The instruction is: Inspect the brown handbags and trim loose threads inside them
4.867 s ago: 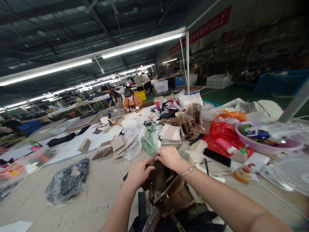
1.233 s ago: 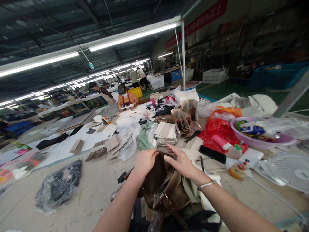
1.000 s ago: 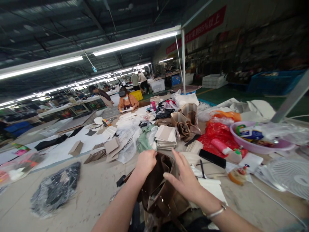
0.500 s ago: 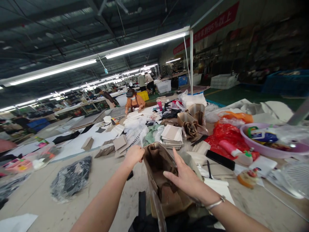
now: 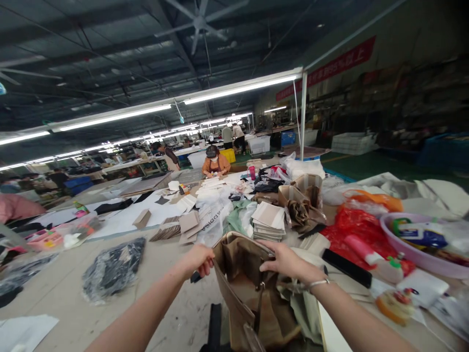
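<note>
Factory workshop with cluttered worktable (image 5: 66, 283), strip lights (image 5: 240, 89)

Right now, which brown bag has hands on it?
The nearest bag, left hand and right hand at its rim; the other bags sit farther back.

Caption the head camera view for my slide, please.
Left hand and right hand holding a soft brown open-topped bag at a cluttered flat beige worktable.
</note>
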Demonstrator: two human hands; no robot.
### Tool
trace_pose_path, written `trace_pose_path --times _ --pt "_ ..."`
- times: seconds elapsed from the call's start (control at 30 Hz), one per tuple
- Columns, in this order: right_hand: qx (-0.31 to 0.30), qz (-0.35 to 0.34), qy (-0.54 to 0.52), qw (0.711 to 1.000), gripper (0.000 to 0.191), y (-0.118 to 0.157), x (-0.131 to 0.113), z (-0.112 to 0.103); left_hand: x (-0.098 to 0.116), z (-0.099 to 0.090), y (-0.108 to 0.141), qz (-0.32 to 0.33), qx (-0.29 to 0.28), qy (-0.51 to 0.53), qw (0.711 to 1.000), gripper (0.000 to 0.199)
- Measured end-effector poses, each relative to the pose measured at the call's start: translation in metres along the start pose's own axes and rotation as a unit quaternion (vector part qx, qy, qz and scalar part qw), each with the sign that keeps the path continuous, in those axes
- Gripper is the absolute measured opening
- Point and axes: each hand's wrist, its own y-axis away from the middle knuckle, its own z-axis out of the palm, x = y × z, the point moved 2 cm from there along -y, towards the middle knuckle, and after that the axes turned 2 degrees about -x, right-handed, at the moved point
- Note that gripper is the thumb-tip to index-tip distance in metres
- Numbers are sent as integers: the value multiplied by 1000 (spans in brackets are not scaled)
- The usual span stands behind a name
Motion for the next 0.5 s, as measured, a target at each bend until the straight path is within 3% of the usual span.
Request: trace_pose_path --times 0.1,0.17,0.27,0.33,0.5 --pt "-53 -4 -37 998 65 -10 6 0 -16 -2 24 -59 -38 5 998 47" --pt "-77 -3 -54 996 59 -16 11 3 -19 -14 39 -56 -5 -80 995 50" --pt "-84 4 -65 994 44 -20 15 8 -3 -34 53 36 139 -234 962 53" --pt "-88 11 -76 993 39 -21 15 10 17 -35 55 127 189 -269 936 49" --pt "-102 -3 -88 991 42 -21 16 10 67 0 24 304 172 -289 891 35"
